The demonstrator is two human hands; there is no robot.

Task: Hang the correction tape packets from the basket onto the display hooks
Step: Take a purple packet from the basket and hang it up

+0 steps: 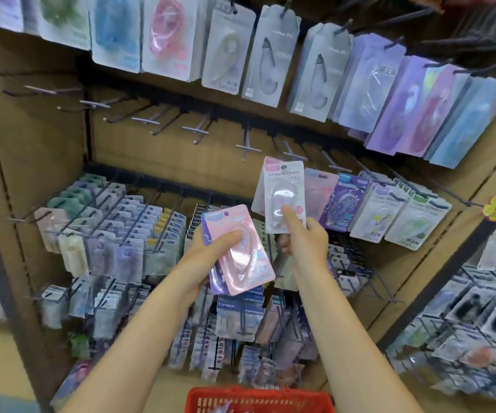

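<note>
At the bottom edge of the view sits the red plastic lattice basket (258, 400), with something pale just showing inside; it is the stock supply, so it waits below both forearms within easy reach. Above it, the left hand (211, 248) curls its fingers round a small stack of flat packets, a pink blister-fronted correction tape packet (242, 251) on top with a purple one peeping out behind. The stack is probably parked there so the other hand can work one piece at a time. The right hand (303, 236) pinches a single white-backed clear-blister correction tape packet (284, 195) by its lower half, thumb on the blister, card upright with its punched hang-hole uppermost, ready for threading onto a peg. Just beyond it, along the middle row of the brown board display, hang matching pink, purple and green-marked packets (390, 210), and bare black wire hooks (248, 144) jut forward above them. Those protruding hook tips and the crowded neighbouring cards are the likely snags. Farther up, the top row carries larger grey and lilac carded packs (273, 55).
</note>
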